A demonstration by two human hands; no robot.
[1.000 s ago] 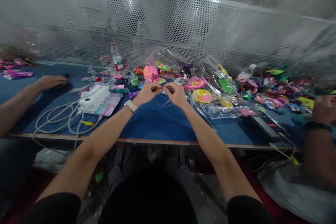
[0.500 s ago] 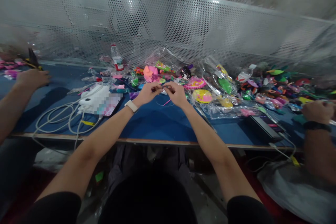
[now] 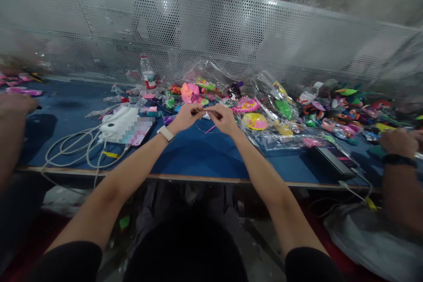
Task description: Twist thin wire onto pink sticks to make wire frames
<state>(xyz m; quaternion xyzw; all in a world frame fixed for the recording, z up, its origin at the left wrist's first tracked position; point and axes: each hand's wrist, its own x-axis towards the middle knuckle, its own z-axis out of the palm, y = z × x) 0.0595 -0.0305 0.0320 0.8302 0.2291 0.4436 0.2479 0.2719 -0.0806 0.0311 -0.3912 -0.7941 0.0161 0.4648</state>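
Observation:
My left hand (image 3: 187, 117) and my right hand (image 3: 223, 118) meet above the blue table (image 3: 198, 158), fingertips pinched together. What they pinch is too small and too hidden by the fingers to name. A bit of something white (image 3: 206, 115) shows just under the fingertips. Below them, a thin pink stick (image 3: 210, 129) lies on the table beside a fine curved thread. Close behind my hands are a pink and orange toy piece (image 3: 189, 91) and a pink-rimmed yellow piece (image 3: 246, 105). To the right lies a yellow and pink oval piece (image 3: 254, 121).
White cables and a white charger (image 3: 114, 125) lie left, by a phone (image 3: 142, 131). Bottles (image 3: 148, 72) and plastic bags (image 3: 280, 139) line the back. A black power bank (image 3: 330, 161) sits right. Co-workers' hands (image 3: 398, 142) (image 3: 15, 108) are at both sides; a perforated metal screen (image 3: 231, 22) stands behind.
My right fingers have shifted slightly over the left fingertips; both hands stay in the same place. The co-worker's hand at left has moved left and nearer, and the dark tool it held is mostly hidden.

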